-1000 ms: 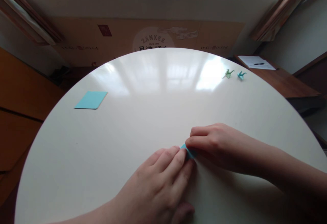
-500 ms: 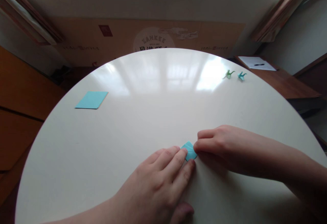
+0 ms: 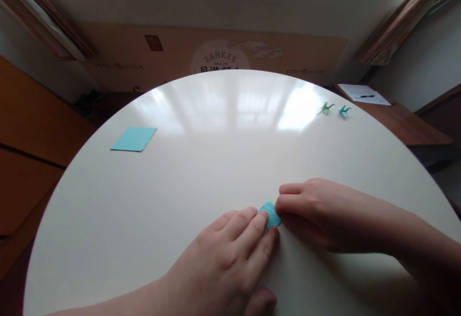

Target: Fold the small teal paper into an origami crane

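A small folded piece of light-blue paper (image 3: 270, 212) lies on the round white table (image 3: 201, 172), near its front. My left hand (image 3: 230, 263) lies flat on the table, its fingertips pressing the paper's left edge. My right hand (image 3: 313, 212) comes in from the right with its fingers curled, pinching the paper's right edge. Most of the paper is hidden under the fingers.
A flat light-blue paper sheet (image 3: 134, 139) lies at the table's left. Two tiny folded paper cranes, one green (image 3: 326, 108) and one teal (image 3: 344, 111), stand at the far right rim. A wooden desk with a white sheet and pen (image 3: 363, 94) is behind right.
My right hand has slid a little to the right, uncovering more of the blue paper. The left hand has stayed pressed on it. The view has shifted slightly.
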Action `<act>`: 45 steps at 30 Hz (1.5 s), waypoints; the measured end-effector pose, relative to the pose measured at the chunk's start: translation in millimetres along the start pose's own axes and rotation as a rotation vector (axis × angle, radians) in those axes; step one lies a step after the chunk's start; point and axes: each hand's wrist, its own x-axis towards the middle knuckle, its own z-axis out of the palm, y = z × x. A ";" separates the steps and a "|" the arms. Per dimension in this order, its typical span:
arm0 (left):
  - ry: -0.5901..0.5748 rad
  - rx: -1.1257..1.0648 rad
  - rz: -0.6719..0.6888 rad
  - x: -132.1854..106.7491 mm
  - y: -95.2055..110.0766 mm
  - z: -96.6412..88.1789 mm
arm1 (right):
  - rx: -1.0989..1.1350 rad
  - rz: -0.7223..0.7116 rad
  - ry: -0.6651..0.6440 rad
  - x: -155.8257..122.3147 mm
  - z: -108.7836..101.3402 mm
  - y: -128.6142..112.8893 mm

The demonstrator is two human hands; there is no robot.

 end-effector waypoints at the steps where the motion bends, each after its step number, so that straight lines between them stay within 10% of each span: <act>1: 0.008 0.000 0.003 0.0 -0.1 0.1 | 0.000 0.000 0.001 0.7 0.5 -0.8; 16: -0.028 -0.035 0.025 0.4 -4.9 4.2 | 0.049 0.003 0.167 16.0 14.8 -0.1; 39: 0.000 0.064 0.043 -3.8 -2.9 9.2 | -0.134 -0.040 0.020 -8.2 -2.0 -0.5; 45: 0.025 0.085 0.066 -5.2 -4.0 8.4 | -0.111 -0.043 0.188 -13.0 -5.9 12.0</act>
